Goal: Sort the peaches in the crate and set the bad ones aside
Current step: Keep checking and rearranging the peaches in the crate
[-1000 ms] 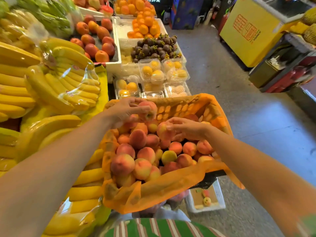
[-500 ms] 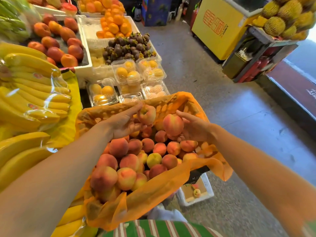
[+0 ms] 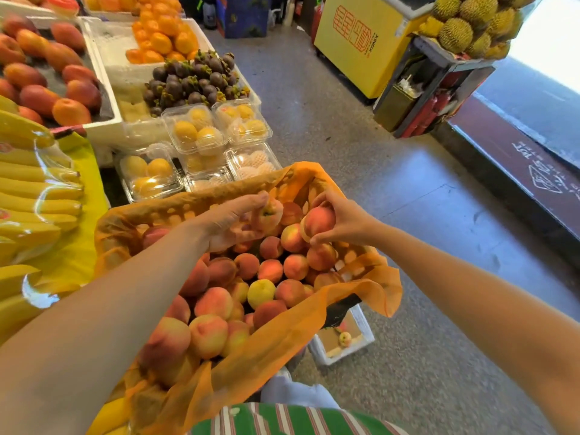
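Market stalls fill the left side, with bagged bananas [image 3: 37, 189], dark mangosteens [image 3: 194, 80] and clear boxes [image 3: 194, 133] of yellow fruit. A speckled floor [image 3: 345, 136] runs past a yellow freezer [image 3: 354, 42] and stacked durians [image 3: 464, 23].

A second ago the right hand [image 3: 348, 221] lay low on the pile. Now it is raised just above the heap with one peach [image 3: 318, 221] in it. Half a second ago that peach rested against more open fingers; now the thumb sits on top and the fingers curl underneath, closing round it.

The left hand [image 3: 229, 221] has kept its place at the far side of the crate [image 3: 342, 306]. It pinches a second peach [image 3: 271, 211] between thumb and fingertips, near the one in the right hand.

The other peaches [image 3: 260, 277] lie heaped in the crate, which is lined with an orange plastic sheet [image 3: 219, 193]. On the floor just beside the crate stands a white box [image 3: 365, 334] with a single peach [image 3: 345, 339] in it.
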`<act>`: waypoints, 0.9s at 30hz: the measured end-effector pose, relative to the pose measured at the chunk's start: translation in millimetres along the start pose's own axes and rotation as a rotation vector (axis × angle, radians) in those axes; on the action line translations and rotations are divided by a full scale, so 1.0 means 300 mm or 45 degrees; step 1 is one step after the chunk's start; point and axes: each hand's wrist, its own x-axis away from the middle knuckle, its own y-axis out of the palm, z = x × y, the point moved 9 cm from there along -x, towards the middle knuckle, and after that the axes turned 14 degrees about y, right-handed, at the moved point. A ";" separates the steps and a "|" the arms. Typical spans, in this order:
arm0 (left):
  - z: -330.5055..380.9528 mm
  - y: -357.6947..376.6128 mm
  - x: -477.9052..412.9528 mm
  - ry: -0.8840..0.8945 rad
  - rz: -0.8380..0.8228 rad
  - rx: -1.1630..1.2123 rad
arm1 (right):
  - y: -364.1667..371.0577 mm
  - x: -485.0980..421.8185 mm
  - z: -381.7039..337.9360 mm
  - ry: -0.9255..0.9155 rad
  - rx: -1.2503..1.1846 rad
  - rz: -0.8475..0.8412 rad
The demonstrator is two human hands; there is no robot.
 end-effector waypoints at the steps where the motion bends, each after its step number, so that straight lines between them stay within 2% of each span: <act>1: 0.011 0.005 -0.003 0.022 -0.020 -0.034 | -0.018 -0.007 -0.011 -0.028 0.033 0.096; 5: 0.030 -0.019 -0.004 0.064 0.023 -0.077 | -0.029 -0.070 -0.077 -0.133 0.251 0.277; 12: 0.036 -0.088 0.017 0.066 0.080 -0.084 | 0.003 -0.204 -0.158 -0.198 0.576 0.295; 16: 0.049 -0.098 0.019 0.070 0.077 -0.088 | 0.007 -0.219 -0.179 -0.274 0.550 0.296; 21: 0.038 -0.099 -0.001 0.044 0.034 -0.074 | -0.049 -0.162 -0.161 -0.283 0.250 0.178; 27: 0.014 -0.019 0.002 0.044 -0.068 -0.156 | -0.016 -0.059 -0.100 -0.191 0.342 -0.087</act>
